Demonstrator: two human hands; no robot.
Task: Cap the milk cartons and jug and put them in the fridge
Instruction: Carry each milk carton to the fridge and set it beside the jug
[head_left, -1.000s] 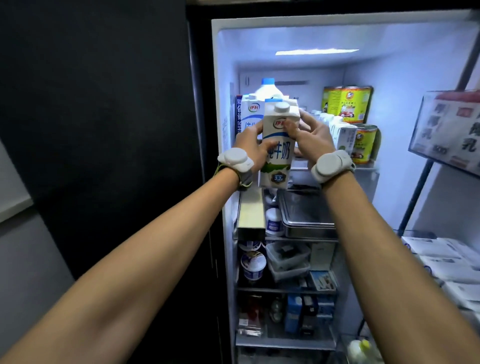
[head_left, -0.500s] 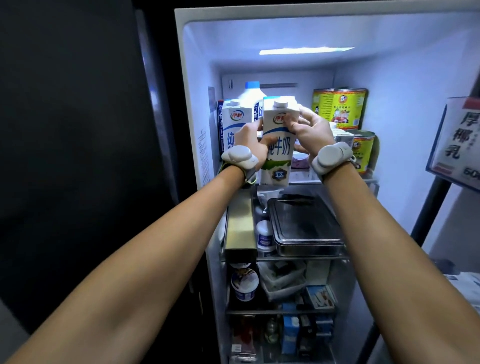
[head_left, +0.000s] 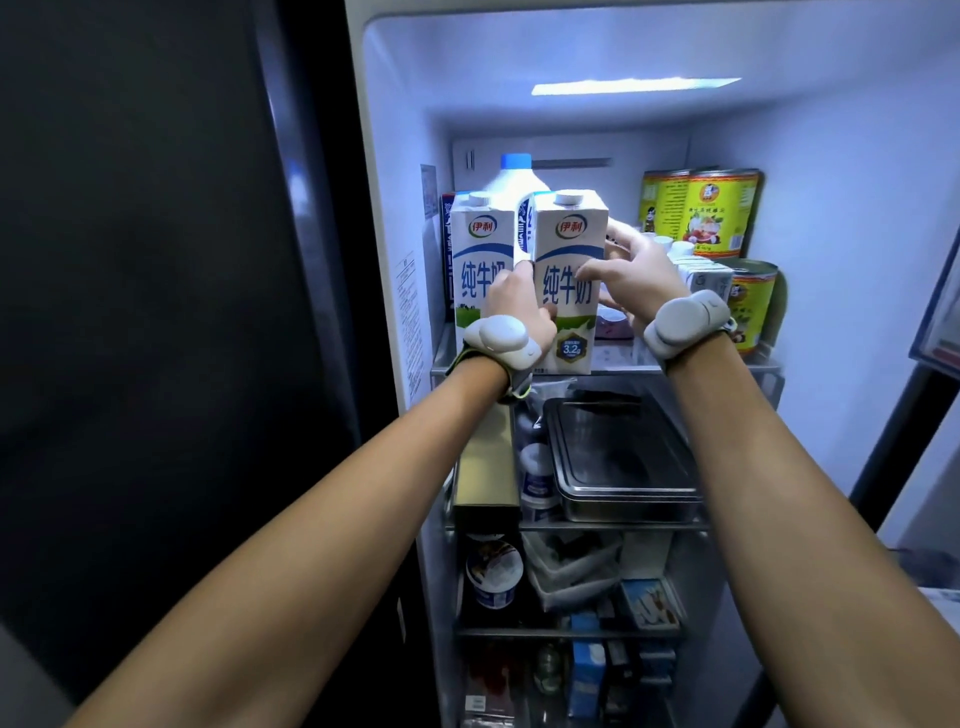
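Observation:
Both hands hold a white capped milk carton upright at the front edge of the fridge's top shelf. My left hand grips its left side, my right hand its right side and front. To its left a second capped milk carton stands on the same shelf. Behind the two stands a white milk jug with a blue cap. The held carton's base sits at shelf level; whether it rests on the shelf I cannot tell.
Yellow cans and small white cartons fill the right of the top shelf. One shelf down lie a lidded metal tray and a gold box. Lower shelves hold tubs and boxes. The open door's rack is at right.
The held carton has moved deeper and lower, from in front of the shelf down to shelf level beside the other carton. My head has come closer to the fridge.

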